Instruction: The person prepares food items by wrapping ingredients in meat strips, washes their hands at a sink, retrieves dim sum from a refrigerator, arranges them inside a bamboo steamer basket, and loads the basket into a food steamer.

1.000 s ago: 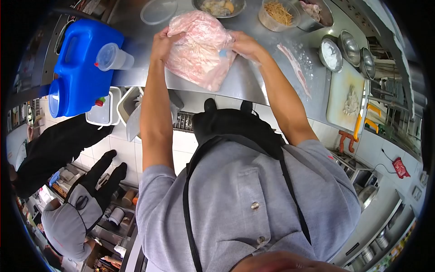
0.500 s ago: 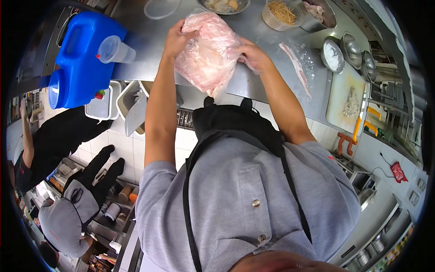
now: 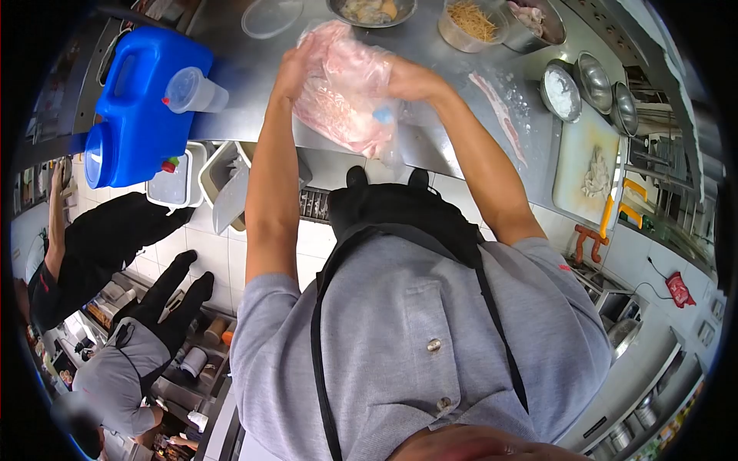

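Observation:
A clear plastic bag of pale pink meat is held up over the front edge of the steel table, its lower end hanging past the edge. My left hand grips the bag's left side, its fingers partly behind the plastic. On the right side my right hand is closed on the bag, with its fingertips partly hidden by the plastic. A small blue patch shows near the bag's lower right. To the right, a strip of meat lies on the table amid white powder.
A blue jug and a clear plastic cup are at the left. Bowls stand at the back, including one with white powder. The cutting board is at the right. Two people are at the lower left.
The bag first swung lower and right, then shifted back slightly left and changed shape between my hands. The blue patch shows again. At the left, a person's raised arm has come into view.

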`<action>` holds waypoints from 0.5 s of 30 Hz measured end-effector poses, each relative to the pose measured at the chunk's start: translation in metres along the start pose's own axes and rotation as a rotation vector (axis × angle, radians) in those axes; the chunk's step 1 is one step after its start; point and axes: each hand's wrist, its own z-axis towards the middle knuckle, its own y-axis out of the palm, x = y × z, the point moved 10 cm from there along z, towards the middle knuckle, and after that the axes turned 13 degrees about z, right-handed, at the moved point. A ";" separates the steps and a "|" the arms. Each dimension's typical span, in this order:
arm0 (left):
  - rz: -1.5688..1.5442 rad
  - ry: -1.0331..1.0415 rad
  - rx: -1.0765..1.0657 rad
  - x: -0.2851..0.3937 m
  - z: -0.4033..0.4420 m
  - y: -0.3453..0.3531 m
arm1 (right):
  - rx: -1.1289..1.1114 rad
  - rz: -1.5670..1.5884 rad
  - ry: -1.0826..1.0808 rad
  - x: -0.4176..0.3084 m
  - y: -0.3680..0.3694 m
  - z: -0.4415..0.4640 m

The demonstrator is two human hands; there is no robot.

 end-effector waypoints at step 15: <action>0.439 0.287 0.520 0.025 -0.035 -0.045 | -0.361 -1.258 -0.089 0.008 0.054 -0.030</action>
